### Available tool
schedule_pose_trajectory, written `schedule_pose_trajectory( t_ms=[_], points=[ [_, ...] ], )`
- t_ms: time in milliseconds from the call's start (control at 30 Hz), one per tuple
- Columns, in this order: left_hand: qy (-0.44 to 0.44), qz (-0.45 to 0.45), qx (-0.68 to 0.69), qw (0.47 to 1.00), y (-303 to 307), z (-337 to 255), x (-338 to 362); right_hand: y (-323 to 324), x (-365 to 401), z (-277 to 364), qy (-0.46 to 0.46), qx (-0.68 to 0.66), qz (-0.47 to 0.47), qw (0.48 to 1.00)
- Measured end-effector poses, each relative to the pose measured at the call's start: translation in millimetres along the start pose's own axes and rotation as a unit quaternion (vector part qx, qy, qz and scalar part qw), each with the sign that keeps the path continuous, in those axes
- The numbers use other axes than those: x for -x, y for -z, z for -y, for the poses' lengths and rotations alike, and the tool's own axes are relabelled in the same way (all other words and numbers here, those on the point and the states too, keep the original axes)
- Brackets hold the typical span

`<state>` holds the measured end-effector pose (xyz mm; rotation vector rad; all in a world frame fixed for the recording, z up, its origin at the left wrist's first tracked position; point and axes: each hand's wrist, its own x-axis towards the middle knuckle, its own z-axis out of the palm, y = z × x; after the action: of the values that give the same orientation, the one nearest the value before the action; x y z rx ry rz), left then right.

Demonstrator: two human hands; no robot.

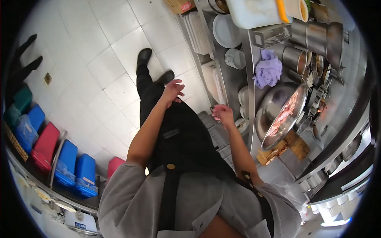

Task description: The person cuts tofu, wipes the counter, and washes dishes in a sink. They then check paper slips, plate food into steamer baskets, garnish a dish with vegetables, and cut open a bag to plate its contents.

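My left hand [173,93] hangs in front of my black apron [180,135], its fingers loosely bent and apart, holding nothing. Lower on the other side, my right hand [223,114] is close to the open shelves under the steel counter [254,131]. Its fingers are half curled with gaps between them, and no held object shows. On the counter to my right, a steel bowl of sliced raw meat [283,115] rests tilted against a wide steel basin [264,115]. A crumpled purple cloth [269,69] lies beside them.
Shelves below the counter hold plates [235,58] and trays [198,33]. Metal pots [293,57] and a wooden board [295,144] are farther right. Blue bins [65,162] and a red bin [45,144] line the left side. Another person's legs [25,59] show at far left.
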<state>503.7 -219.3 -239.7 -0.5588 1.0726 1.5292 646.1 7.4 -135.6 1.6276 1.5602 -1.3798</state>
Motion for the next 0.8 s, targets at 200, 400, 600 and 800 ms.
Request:
schedule_pose_trajectory(
  t_ms=[200,400,600,800],
  points=[
    [0.039,0.039,0.115,0.992,15.4,22.2,-8.4,21.3,2.2,-93.2,0.108,0.230,0.020,0.967],
    [-0.038,-0.048,0.153,0.986,73.8,-31.5,28.5,-42.0,91.4,112.9,0.409,0.140,-0.089,0.898],
    [-0.046,-0.220,-0.160,0.961,117.7,-107.7,75.8,-44.2,86.6,355.7,0.589,0.139,-0.328,0.725],
    [-0.018,-0.270,-0.142,0.952,195.8,-149.2,92.9,-75.4,71.4,477.2,0.331,0.252,-0.252,0.874]
  ],
)
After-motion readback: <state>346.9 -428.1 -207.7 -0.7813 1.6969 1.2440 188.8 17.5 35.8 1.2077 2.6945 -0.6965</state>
